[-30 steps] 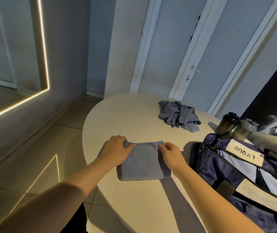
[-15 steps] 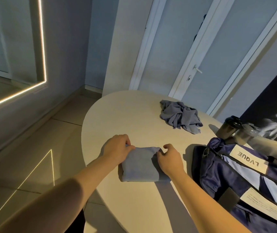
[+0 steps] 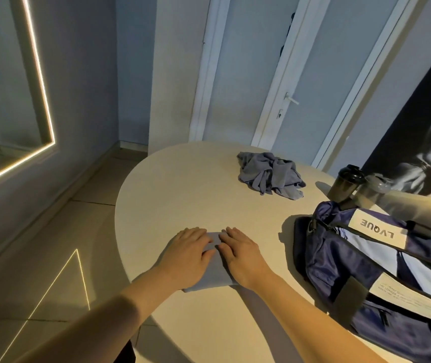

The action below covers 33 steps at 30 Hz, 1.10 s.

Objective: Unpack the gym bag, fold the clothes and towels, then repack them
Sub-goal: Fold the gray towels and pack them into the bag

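Two hands are lying flat on a small folded grey cloth (image 3: 214, 275) near the front edge of the round, pale worktop (image 3: 196, 192). The left hand (image 3: 187, 254) is covering the cloth's left part and the right hand (image 3: 240, 255) its right part, with their fingertips almost meeting over the middle. Neither grip is closing on anything: the fingers of both are lying straight and palm-down, pressing the cloth against the worktop rather than pinching it. Only a strip of cloth is showing between the hands, and its near edge is sticking out below the wrists.

To the right, apart from the cloth, a navy and white gym bag (image 3: 366, 263) is sitting on the worktop, with a cream label reading "LVQUE" upside down. I cannot tell whether its zip is undone.

Farther back, a crumpled heap of grey clothes (image 3: 269, 174) is lying unfolded, well apart from both hands and from the bag. Just behind the bag's far end, a dark-lidded bottle (image 3: 346, 183) and a grey-lidded bottle (image 3: 374, 187) are standing upright side by side.

Beyond the worktop, a white door (image 3: 314, 74) with a lever handle is facing the camera. A mirror (image 3: 5, 87) edged with a glowing strip is hanging on the left wall, and a dark poster (image 3: 418, 127) is covering the right wall.
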Each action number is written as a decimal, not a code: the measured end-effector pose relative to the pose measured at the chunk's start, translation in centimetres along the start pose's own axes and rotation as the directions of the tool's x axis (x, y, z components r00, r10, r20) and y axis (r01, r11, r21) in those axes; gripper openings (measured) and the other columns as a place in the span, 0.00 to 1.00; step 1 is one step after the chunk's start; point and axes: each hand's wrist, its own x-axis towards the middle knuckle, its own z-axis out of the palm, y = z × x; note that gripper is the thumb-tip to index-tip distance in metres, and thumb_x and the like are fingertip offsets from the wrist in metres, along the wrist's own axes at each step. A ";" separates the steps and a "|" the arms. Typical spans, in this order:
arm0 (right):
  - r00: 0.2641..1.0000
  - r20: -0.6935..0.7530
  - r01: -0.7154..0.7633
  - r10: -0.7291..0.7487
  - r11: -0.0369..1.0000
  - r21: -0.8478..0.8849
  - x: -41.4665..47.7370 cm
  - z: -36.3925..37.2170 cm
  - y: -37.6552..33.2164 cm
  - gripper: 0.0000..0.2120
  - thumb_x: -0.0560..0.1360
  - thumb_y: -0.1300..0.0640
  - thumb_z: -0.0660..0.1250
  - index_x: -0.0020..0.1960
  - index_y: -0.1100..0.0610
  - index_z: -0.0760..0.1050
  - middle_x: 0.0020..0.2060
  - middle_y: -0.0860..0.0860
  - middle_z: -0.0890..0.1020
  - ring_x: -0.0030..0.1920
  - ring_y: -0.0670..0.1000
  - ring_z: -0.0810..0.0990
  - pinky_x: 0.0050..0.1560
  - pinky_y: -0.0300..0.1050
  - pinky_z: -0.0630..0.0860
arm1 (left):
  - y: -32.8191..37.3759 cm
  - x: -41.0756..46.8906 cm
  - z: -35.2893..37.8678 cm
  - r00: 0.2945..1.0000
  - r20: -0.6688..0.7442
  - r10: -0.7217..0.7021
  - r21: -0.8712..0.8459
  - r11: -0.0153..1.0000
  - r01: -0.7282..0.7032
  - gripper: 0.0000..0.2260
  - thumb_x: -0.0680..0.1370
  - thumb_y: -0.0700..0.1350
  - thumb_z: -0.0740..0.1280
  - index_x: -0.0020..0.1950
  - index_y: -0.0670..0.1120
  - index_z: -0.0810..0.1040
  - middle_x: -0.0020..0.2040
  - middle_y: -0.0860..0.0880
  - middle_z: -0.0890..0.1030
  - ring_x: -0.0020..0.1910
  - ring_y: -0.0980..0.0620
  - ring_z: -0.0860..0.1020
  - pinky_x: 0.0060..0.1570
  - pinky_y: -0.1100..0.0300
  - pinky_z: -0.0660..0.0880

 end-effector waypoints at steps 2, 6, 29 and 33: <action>0.999 0.017 -0.040 0.040 0.999 0.030 -0.2 -0.1 -0.2 0.20 0.86 0.49 0.52 0.72 0.56 0.73 0.72 0.55 0.73 0.75 0.54 0.65 0.75 0.48 0.60 | -0.4 -0.2 0.2 1.000 0.016 0.010 -0.014 1.000 -0.010 0.37 0.77 0.63 0.35 0.76 0.52 0.68 0.78 0.52 0.67 0.77 0.52 0.62 0.78 0.57 0.51; 0.996 0.055 -0.072 0.068 0.994 0.081 -0.3 0.0 -0.5 0.25 0.84 0.46 0.49 0.72 0.56 0.73 0.73 0.56 0.73 0.76 0.57 0.65 0.77 0.51 0.60 | -0.6 -0.1 0.1 0.999 0.053 0.002 0.040 0.999 -0.004 0.38 0.75 0.64 0.35 0.76 0.52 0.66 0.78 0.52 0.67 0.76 0.52 0.64 0.77 0.58 0.53; 0.784 0.169 -0.541 0.597 0.523 0.659 -9.7 -4.5 -4.4 0.33 0.73 0.52 0.74 0.70 0.59 0.60 0.64 0.55 0.63 0.50 0.49 0.72 0.51 0.41 0.72 | 4.3 1.3 -6.6 0.804 0.492 -0.336 -0.063 0.907 0.417 0.18 0.73 0.55 0.75 0.50 0.45 0.74 0.44 0.47 0.80 0.41 0.52 0.79 0.34 0.61 0.71; 0.821 0.104 -0.473 0.562 0.566 0.676 -10.2 -4.7 -4.8 0.28 0.76 0.53 0.73 0.68 0.60 0.62 0.59 0.52 0.62 0.50 0.47 0.70 0.53 0.39 0.72 | 5.3 0.9 -6.9 0.843 0.452 -0.291 -0.078 0.929 0.363 0.28 0.60 0.63 0.76 0.46 0.48 0.68 0.52 0.43 0.80 0.40 0.56 0.75 0.34 0.64 0.68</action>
